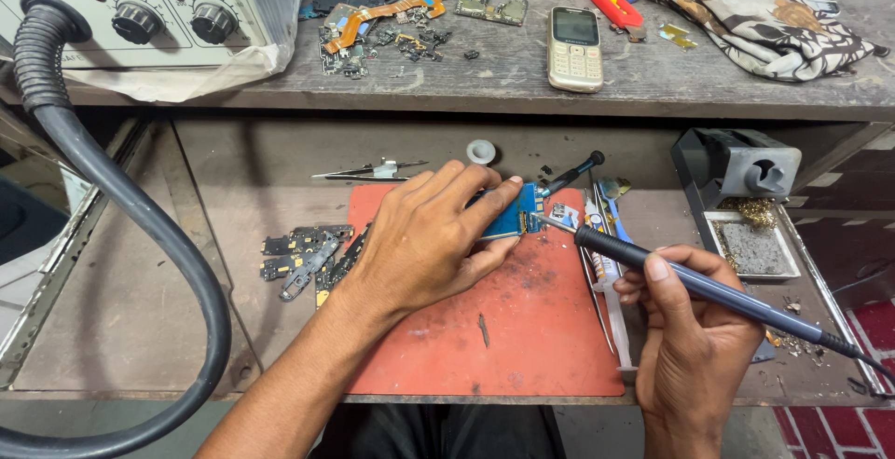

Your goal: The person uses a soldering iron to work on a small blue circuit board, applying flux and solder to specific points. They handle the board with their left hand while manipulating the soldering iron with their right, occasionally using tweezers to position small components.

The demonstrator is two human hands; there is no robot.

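Observation:
My left hand [431, 233] lies over a small blue circuit board [514, 215] and pins it flat on the red work mat [522, 338]. Gripped like a pen in my right hand [692, 328] is a dark soldering iron [690, 280], whose metal tip touches the board's right edge. A black cable runs from the iron's rear end off to the right.
A soldering iron stand [741, 168] with a sponge tray [751, 246] sits at the right. Tweezers [368, 172], a white ring [481, 151], loose phone parts [303, 256] and a screwdriver [573, 173] lie around the mat. On the upper shelf are a hot-air station [140, 7] with its black hose [140, 226], a keypad phone [574, 47] and a patterned cloth [755, 12].

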